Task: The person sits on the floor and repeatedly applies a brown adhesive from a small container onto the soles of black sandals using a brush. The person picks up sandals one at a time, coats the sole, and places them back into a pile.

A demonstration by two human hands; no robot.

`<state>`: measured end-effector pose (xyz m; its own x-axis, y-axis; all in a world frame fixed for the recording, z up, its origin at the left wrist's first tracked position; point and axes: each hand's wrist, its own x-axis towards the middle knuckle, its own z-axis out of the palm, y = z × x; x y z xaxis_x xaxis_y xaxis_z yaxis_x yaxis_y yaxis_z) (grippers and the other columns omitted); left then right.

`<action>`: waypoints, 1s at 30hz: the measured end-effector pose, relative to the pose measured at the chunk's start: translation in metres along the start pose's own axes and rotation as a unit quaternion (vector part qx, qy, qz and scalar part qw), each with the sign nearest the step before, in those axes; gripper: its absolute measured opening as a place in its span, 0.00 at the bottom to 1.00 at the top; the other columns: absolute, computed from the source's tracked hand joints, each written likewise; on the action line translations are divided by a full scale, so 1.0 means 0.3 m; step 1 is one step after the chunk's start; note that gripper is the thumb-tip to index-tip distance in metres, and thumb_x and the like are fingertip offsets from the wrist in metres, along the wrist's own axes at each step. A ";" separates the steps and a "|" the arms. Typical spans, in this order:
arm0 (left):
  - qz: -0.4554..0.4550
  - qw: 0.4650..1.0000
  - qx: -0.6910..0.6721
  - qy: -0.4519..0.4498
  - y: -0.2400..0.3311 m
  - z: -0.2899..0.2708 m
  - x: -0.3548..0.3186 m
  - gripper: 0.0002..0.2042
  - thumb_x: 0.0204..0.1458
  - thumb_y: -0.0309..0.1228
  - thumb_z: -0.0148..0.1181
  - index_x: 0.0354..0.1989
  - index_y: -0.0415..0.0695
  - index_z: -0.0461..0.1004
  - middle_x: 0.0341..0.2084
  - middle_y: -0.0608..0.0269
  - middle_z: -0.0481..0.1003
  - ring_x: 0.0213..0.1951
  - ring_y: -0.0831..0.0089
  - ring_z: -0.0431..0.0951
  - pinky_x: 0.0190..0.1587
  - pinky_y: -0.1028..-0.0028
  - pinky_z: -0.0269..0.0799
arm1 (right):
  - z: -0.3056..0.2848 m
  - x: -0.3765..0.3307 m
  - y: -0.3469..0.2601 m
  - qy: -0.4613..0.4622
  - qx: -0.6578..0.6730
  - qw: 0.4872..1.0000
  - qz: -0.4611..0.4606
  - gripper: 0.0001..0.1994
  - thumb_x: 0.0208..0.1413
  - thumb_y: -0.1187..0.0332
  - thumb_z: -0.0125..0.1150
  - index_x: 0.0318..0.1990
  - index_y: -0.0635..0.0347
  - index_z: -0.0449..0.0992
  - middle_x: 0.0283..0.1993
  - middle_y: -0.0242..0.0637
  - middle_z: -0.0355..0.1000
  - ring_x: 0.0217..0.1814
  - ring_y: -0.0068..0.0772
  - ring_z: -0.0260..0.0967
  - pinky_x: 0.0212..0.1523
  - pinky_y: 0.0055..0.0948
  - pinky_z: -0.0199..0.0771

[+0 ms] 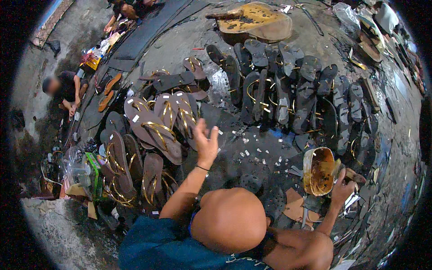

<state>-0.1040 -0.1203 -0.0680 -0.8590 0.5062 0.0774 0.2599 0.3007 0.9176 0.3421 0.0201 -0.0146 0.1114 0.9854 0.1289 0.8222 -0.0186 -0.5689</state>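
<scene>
My left hand point(206, 143) is raised with its fingers apart and nothing in it, beside a pile of brown sandals point(155, 123) with gold straps and small white stickers. At the right, my right hand point(343, 185) is closed around a short brush point(355, 176), whose pale end is at the rim of a yellowish container point(308, 173). This container is stained brown inside, with dark specks. Beyond it, dark sandal soles point(306, 103) stand or lie close together in rows, gold strap parts showing between them. The brush's tip is partly blurred.
A large yellow-brown plastic piece point(258, 27) with dark lumps lies at the far side. White scraps point(245, 140) dot the dark floor. Tan offcuts point(294, 204) lie near my right leg. Another person point(69, 90) sits at the left, near orange sandals point(108, 92) and a green box point(93, 173).
</scene>
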 end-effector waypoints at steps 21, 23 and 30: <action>0.224 0.821 0.209 -0.481 -0.126 0.148 -0.170 0.30 0.61 0.50 0.45 0.67 0.44 0.59 0.68 0.46 0.53 0.71 0.50 0.46 0.70 0.53 0.39 | -0.122 -0.160 -0.122 -0.336 0.373 0.855 0.128 0.15 0.53 0.65 0.65 0.43 0.66 0.75 0.40 0.43 0.77 0.42 0.33 0.75 0.46 0.33 0.72; 0.121 0.859 0.041 -0.496 -0.180 0.182 -0.094 0.28 0.64 0.46 0.42 0.67 0.43 0.58 0.67 0.49 0.57 0.70 0.53 0.52 0.69 0.59 0.44 | -0.049 -0.152 -0.295 -0.282 0.432 0.855 0.054 0.14 0.53 0.67 0.66 0.44 0.66 0.75 0.43 0.37 0.76 0.45 0.26 0.72 0.50 0.31 0.71; -0.284 0.761 -0.410 -0.415 0.230 0.289 -0.132 0.20 0.67 0.39 0.39 0.58 0.40 0.68 0.52 0.60 0.73 0.52 0.69 0.74 0.56 0.69 0.68 | 0.213 -0.018 -0.616 -0.125 0.336 0.915 -0.185 0.12 0.52 0.68 0.67 0.43 0.60 0.75 0.35 0.43 0.77 0.38 0.43 0.76 0.42 0.36 0.73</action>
<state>-0.0140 -0.0496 -0.0416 -0.0670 0.9214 -0.3828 -0.7040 0.2282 0.6725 0.1539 0.0290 0.0381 -0.3051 0.9124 0.2729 0.2392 0.3508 -0.9054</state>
